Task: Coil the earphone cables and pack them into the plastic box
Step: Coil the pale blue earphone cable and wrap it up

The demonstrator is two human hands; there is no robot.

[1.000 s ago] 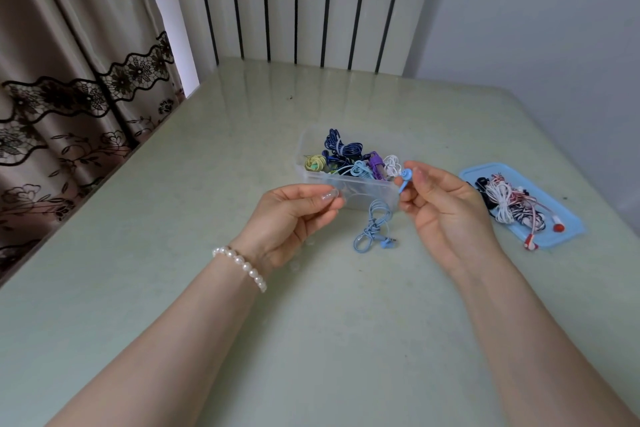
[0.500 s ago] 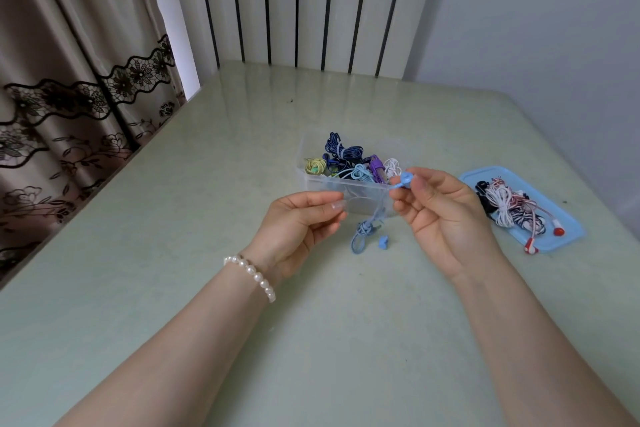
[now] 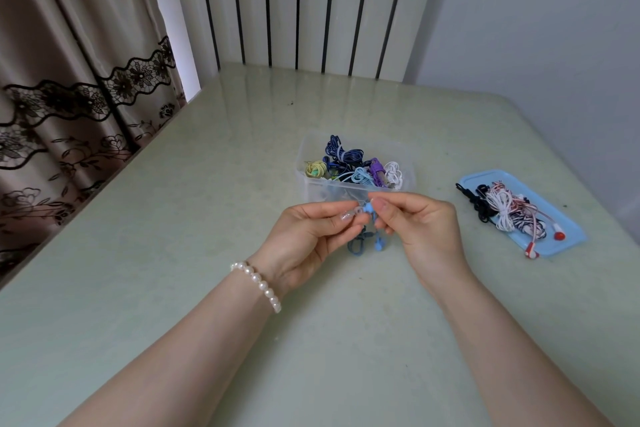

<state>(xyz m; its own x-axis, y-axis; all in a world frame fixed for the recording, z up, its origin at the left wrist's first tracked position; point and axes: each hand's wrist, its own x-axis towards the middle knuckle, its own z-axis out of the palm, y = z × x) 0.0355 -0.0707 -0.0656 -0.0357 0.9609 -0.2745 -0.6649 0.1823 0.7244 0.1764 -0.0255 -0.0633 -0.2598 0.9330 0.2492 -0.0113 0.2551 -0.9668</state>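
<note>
Both hands (image 3: 363,229) met mid-frame, pinched light-blue rubbery earphone cable (image 3: 367,209); brought closer since earlier, coiling likely started, clear plastic box (image 3: 313,185) next.

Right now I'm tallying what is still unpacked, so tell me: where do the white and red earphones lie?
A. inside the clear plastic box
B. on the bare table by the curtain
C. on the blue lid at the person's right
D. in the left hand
C: the white and red earphones lie tangled on the blue lid, apart from the clear plastic box and from both hands.
</note>
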